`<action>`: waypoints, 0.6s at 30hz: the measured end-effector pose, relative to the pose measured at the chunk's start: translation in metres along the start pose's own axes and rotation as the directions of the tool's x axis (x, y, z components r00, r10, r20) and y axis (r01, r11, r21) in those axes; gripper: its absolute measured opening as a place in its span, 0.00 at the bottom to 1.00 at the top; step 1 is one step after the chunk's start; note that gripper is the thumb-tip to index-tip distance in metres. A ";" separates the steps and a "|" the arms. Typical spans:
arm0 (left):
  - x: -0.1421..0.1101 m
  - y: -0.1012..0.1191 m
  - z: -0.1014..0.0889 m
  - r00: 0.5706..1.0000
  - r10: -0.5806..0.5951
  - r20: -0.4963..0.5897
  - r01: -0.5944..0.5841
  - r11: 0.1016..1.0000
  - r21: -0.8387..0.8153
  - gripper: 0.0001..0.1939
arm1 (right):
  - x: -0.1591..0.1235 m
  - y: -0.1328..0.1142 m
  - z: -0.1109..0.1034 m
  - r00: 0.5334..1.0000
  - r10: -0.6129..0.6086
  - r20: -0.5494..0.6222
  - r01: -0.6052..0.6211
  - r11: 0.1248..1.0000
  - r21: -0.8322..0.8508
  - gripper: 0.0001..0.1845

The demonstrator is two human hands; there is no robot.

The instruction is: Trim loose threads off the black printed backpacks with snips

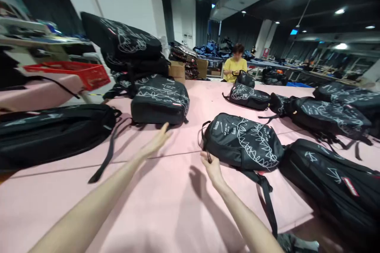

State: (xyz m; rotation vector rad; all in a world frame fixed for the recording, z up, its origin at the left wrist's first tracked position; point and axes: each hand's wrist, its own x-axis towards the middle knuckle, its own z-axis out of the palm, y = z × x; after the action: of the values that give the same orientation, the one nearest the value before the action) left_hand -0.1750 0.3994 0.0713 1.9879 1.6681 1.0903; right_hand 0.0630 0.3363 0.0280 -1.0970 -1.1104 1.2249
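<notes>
My left hand (158, 141) reaches forward with its fingers stretched out, just short of the lower edge of a black backpack (160, 101) printed with white scribbles. Whether the fingertips touch that backpack, I cannot tell. My right hand (212, 167) is closed around a small dark object (209, 157), mostly hidden by the fingers. It is close to the top handle of another black backpack (245, 140), which lies flat with white lettering and zigzag lines facing up. A loose strap (265, 193) trails from this backpack toward the table's front.
A pink-covered table (166, 197) carries the work. More black backpacks lie at the left (56, 134) and right (332, 182), and others are stacked (127, 43) at the back left. Beyond are a red crate (71, 73) and a person in yellow (234, 67) handling a bag.
</notes>
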 end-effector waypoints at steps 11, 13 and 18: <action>-0.028 0.146 0.232 0.837 0.348 0.423 -0.473 0.849 0.237 0.26 | -0.107 0.011 -0.191 0.888 0.054 -0.457 -0.149 0.973 -0.175 0.21; -0.036 0.146 0.228 0.835 0.322 0.445 -0.456 0.859 0.234 0.16 | -0.122 0.000 -0.208 0.872 0.025 -0.489 -0.134 0.973 -0.190 0.22; -0.104 0.106 0.151 0.759 0.289 0.583 -0.452 0.879 0.154 0.11 | -0.146 -0.039 -0.243 0.838 -0.117 -0.532 -0.057 0.952 -0.300 0.23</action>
State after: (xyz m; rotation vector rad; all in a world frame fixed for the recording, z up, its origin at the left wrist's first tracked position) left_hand 0.0048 0.3067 0.0078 2.5844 1.1892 0.3035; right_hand 0.3051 0.1840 0.0296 -1.5409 -0.8734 0.6459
